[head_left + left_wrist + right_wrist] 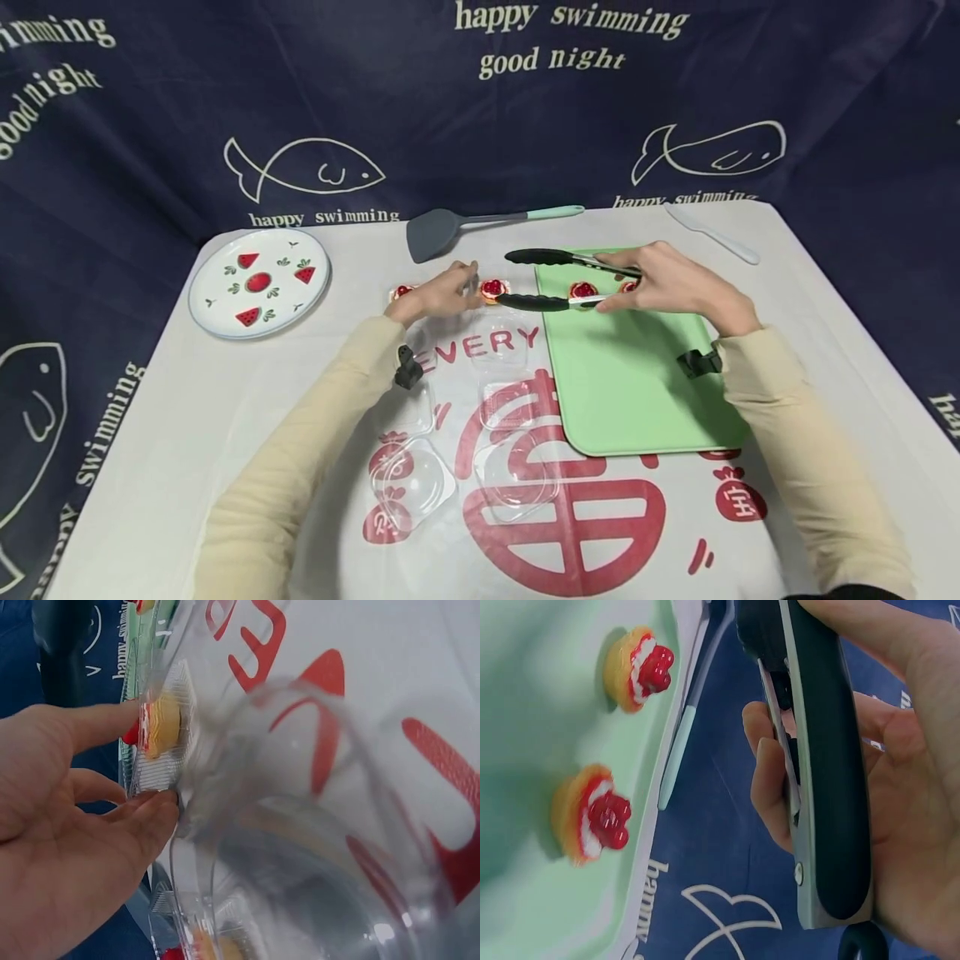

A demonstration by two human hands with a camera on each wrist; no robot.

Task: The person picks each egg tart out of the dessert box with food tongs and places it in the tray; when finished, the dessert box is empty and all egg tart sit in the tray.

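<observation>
My right hand (pixel 660 279) grips a pair of tongs (pixel 536 257) with black wavy tips, their arms spread apart over the green board. The lower tip lies close to the right of a small fruit tart (pixel 492 290) with red topping and cream. That tart sits in a clear plastic box (pixel 184 682) with its lid raised toward me. My left hand (pixel 446 292) is at this box, fingers spread, fingertips at its edge beside the tart. A second boxed tart (pixel 402 292) is partly hidden behind the left wrist. Two more tarts (pixel 637 669) (pixel 592 817) lie on the green board.
The green board (pixel 637 383) covers the right of the table. Nearer me stand clear boxes (pixel 506 408) with open lids. A watermelon-patterned plate (pixel 225 312) lies at left, a grey spatula (pixel 435 235) at the back, and a pale plastic knife (pixel 716 236) at back right.
</observation>
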